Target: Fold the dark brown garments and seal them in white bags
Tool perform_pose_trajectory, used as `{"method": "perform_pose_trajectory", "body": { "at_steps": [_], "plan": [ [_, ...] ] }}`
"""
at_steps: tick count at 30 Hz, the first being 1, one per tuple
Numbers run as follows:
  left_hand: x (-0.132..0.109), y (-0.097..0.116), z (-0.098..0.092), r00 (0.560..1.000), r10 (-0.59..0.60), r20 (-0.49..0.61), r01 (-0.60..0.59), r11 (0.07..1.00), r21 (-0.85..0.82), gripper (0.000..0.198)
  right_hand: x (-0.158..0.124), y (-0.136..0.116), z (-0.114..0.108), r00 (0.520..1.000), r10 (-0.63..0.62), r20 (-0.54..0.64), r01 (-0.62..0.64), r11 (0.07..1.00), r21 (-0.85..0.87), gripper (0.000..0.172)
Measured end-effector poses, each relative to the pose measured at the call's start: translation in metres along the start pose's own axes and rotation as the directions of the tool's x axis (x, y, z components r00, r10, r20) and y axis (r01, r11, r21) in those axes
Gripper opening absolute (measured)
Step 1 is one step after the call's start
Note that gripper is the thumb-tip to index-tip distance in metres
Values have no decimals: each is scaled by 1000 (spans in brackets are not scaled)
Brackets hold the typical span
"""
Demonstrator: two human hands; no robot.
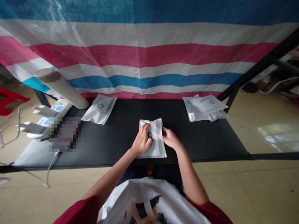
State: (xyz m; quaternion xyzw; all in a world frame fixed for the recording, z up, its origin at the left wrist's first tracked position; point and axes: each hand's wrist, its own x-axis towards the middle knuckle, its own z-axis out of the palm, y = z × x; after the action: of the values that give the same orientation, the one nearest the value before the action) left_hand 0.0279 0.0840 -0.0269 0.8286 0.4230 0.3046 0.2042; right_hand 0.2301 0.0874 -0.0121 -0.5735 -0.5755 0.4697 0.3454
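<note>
Head view: where's the zip pouch [154, 149]?

Mid-desk [121, 115], btwn hands. L fingers [146, 127] clamped on it by a dark round item [150, 134]; R fingers [165, 132] together at its edge, tips hidden.

Rest?

Pouch stack [205, 106] far R, single pouch [99, 109] far L.

Glossy plastic pouch [157, 148], matt tabletop [201, 137]

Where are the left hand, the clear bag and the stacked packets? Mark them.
Left hand [141, 140]: head view, back of the hand.
Clear bag [154, 150]: head view, lower middle of the bag.
Stacked packets [206, 104]: head view, middle of the top packet.
</note>
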Motion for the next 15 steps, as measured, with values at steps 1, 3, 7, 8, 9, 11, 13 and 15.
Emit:
{"method": "perform_pose_trajectory", "body": {
  "at_steps": [1, 3, 7, 8, 9, 11, 13, 15],
  "plan": [
    [0, 0, 1, 1000, -10, 19, 10, 1000, 17, 69, -6, 4, -8, 999, 0, -52, 3, 998, 58, 29],
    [0, 1, 3, 997, -29, 78, 24, 997, 69, 70, -19, 12, -26, 990, 37, -137, -12, 983, 182, 35],
    [2, 5, 7, 979, -49, 199, 10, 981, 192, 64, -39, 16, -58, 958, 166, -232, -72, 927, 369, 41],
    [3, 6, 7, 977, -53, 206, 9, 978, 207, 64, -41, 15, -61, 951, 183, -250, -71, 914, 399, 42],
    [3, 6, 8, 977, -58, 203, 14, 977, 211, 63, -43, 12, -60, 948, 185, -260, -62, 907, 417, 43],
    [4, 7, 6, 984, -65, 168, 36, 984, 172, 60, -43, 4, -53, 954, 156, -258, -37, 909, 415, 42],
    [3, 5, 3, 993, -83, 81, 78, 995, 64, 55, -40, -3, -42, 964, 128, -233, -33, 926, 376, 42],
    [0, 1, -3, 992, -121, -39, 118, 989, -86, 51, -37, -8, -31, 974, 115, -196, -46, 946, 322, 43]
  ]
}}
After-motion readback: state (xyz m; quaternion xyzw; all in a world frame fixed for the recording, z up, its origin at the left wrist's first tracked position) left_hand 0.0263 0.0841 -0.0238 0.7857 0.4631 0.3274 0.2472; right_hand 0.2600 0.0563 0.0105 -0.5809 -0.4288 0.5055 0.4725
